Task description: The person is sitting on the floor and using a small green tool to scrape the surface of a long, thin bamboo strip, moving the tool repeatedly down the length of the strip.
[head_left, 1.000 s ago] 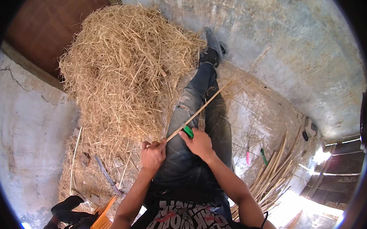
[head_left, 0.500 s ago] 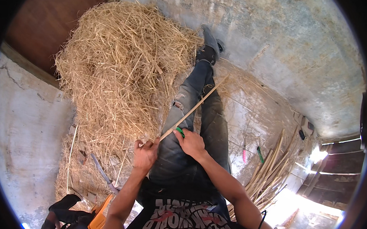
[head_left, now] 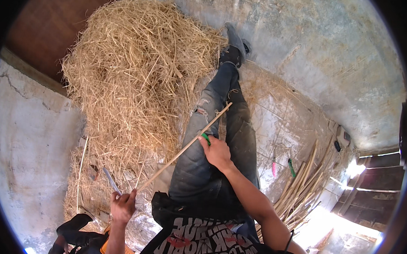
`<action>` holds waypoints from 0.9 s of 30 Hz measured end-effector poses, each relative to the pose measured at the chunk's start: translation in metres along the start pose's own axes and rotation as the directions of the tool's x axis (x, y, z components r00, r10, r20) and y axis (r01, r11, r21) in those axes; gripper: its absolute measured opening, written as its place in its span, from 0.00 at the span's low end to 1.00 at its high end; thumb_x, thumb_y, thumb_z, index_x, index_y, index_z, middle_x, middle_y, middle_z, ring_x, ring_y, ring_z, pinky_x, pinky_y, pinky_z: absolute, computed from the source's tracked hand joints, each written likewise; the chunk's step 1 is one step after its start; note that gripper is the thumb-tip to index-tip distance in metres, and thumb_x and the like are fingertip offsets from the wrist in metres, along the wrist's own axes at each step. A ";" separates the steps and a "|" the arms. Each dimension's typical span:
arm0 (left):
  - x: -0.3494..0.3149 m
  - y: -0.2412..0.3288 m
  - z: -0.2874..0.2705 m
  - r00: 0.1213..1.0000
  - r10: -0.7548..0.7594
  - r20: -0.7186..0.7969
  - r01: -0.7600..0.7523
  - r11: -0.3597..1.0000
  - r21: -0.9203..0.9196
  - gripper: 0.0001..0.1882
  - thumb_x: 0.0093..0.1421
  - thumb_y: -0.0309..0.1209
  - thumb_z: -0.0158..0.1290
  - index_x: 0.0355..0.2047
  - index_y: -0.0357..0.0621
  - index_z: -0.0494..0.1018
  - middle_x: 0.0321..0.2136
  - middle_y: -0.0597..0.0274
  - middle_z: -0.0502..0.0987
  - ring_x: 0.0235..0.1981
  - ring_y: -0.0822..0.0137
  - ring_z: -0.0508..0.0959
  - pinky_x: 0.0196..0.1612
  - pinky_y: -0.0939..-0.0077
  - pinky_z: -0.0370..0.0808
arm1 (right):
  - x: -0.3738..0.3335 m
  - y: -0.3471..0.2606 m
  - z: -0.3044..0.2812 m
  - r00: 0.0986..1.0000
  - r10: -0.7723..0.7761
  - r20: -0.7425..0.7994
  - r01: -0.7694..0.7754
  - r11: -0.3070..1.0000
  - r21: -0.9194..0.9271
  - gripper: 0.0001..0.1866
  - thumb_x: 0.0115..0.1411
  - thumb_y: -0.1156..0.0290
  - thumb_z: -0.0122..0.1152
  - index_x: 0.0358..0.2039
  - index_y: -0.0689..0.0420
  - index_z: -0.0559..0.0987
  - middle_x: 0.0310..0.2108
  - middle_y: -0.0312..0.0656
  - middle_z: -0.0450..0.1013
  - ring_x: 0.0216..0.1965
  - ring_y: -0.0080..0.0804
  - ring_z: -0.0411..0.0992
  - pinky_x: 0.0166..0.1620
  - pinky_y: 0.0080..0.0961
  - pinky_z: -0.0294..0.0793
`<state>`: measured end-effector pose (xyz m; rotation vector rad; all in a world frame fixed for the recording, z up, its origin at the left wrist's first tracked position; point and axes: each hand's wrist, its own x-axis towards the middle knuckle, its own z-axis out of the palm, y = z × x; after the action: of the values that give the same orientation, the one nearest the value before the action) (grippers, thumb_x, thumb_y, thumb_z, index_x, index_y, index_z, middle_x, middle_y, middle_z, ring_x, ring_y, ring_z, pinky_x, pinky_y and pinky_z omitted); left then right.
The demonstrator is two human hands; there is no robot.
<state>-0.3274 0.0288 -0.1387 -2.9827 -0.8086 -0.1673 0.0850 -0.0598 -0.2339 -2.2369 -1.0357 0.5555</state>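
Note:
A long thin strip of split wood or bamboo (head_left: 175, 158) slants across my thighs, its far end near my knees. My left hand (head_left: 122, 208) is closed round the strip's near end, out to the left beside my hip. Over my thighs, my right hand (head_left: 219, 153) grips a small green tool (head_left: 206, 138), pressed with the thumb against the strip. Most of the tool is hidden in my fingers, so its kind and edge do not show. A thin curled shaving hangs at the strip's far end.
A big heap of straw (head_left: 129, 70) lies left of my legs. Several long strips (head_left: 300, 188) are piled at right, near a pink tool (head_left: 274, 167) and a green tool (head_left: 291, 167). A long blade (head_left: 111, 179) rests by my left hand. Another person's dark-clothed limb (head_left: 76, 234) shows lower left.
My left hand has drawn back toward the lower left, pulling the strip along past the green tool. My right hand has stayed nearly in place, slightly farther right.

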 end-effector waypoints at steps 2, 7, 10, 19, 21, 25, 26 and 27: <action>-0.021 -0.007 -0.008 1.000 0.012 -0.027 -0.012 1.000 -0.013 0.18 0.57 0.25 0.61 0.50 0.47 0.83 0.24 0.69 0.77 0.22 0.67 0.76 0.43 0.59 0.70 | 0.007 0.005 -0.003 0.999 0.050 0.010 -0.050 0.999 0.018 0.33 0.72 0.39 0.50 0.34 0.59 0.82 0.29 0.60 0.79 0.35 0.66 0.79 0.41 0.57 0.78; -0.107 -0.055 -0.023 0.998 0.056 -0.024 -0.054 0.996 0.074 0.24 0.56 0.23 0.59 0.55 0.48 0.80 0.24 0.68 0.73 0.24 0.64 0.74 0.43 0.58 0.69 | 0.021 0.018 -0.014 0.994 0.097 -0.050 -0.094 0.994 0.064 0.33 0.73 0.38 0.48 0.33 0.59 0.81 0.29 0.59 0.80 0.36 0.66 0.79 0.42 0.57 0.78; -0.111 -0.066 -0.018 0.996 0.070 -0.052 -0.065 0.994 0.091 0.24 0.57 0.23 0.58 0.55 0.49 0.80 0.23 0.69 0.71 0.25 0.65 0.74 0.43 0.58 0.69 | 0.026 0.013 -0.013 0.994 0.087 -0.070 -0.084 0.995 0.051 0.33 0.73 0.38 0.48 0.34 0.58 0.82 0.31 0.58 0.80 0.37 0.65 0.79 0.42 0.58 0.78; -0.185 -0.147 -0.037 0.996 -0.027 0.084 0.007 0.973 0.230 0.20 0.58 0.21 0.54 0.52 0.44 0.80 0.21 0.64 0.69 0.23 0.60 0.71 0.45 0.53 0.69 | 0.053 0.081 -0.110 0.885 0.083 -0.458 -0.129 0.989 -0.071 0.29 0.75 0.44 0.51 0.34 0.61 0.80 0.27 0.62 0.77 0.30 0.64 0.78 0.35 0.52 0.74; -0.183 -0.152 -0.027 0.990 -0.023 0.140 0.002 0.990 0.144 0.21 0.59 0.21 0.54 0.54 0.43 0.79 0.20 0.64 0.68 0.23 0.60 0.71 0.45 0.52 0.69 | 0.057 0.071 -0.124 0.888 0.108 -0.447 -0.065 0.992 0.112 0.28 0.74 0.46 0.54 0.33 0.62 0.80 0.24 0.59 0.75 0.25 0.56 0.73 0.33 0.47 0.72; -0.134 -0.135 0.021 0.984 -0.119 -0.135 0.139 0.979 0.147 0.20 0.62 0.19 0.55 0.55 0.43 0.79 0.22 0.66 0.71 0.26 0.63 0.72 0.47 0.54 0.69 | 0.069 0.045 -0.122 0.901 0.038 -0.431 0.100 0.951 0.292 0.24 0.73 0.51 0.61 0.32 0.63 0.79 0.18 0.43 0.66 0.22 0.33 0.61 0.30 0.37 0.65; -0.123 -0.128 0.029 0.977 -0.126 -0.171 0.149 0.980 0.131 0.20 0.62 0.19 0.55 0.55 0.43 0.79 0.22 0.67 0.72 0.26 0.64 0.72 0.47 0.55 0.69 | 0.069 0.041 -0.115 0.909 0.020 -0.415 0.130 0.935 0.329 0.24 0.72 0.52 0.62 0.32 0.62 0.79 0.18 0.41 0.65 0.22 0.32 0.60 0.30 0.37 0.65; -0.109 -0.123 0.039 0.970 -0.123 -0.211 0.148 0.983 0.108 0.20 0.62 0.20 0.56 0.55 0.43 0.79 0.23 0.68 0.72 0.26 0.65 0.73 0.48 0.56 0.68 | 0.070 0.047 -0.109 0.926 0.030 -0.376 0.122 0.920 0.374 0.21 0.72 0.52 0.64 0.35 0.61 0.81 0.20 0.34 0.65 0.21 0.24 0.61 0.26 0.31 0.63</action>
<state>-0.4799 0.0834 -0.1882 -2.7385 -0.9597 -0.4054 0.2175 -0.0666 -0.1944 -1.8583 -0.7046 0.2646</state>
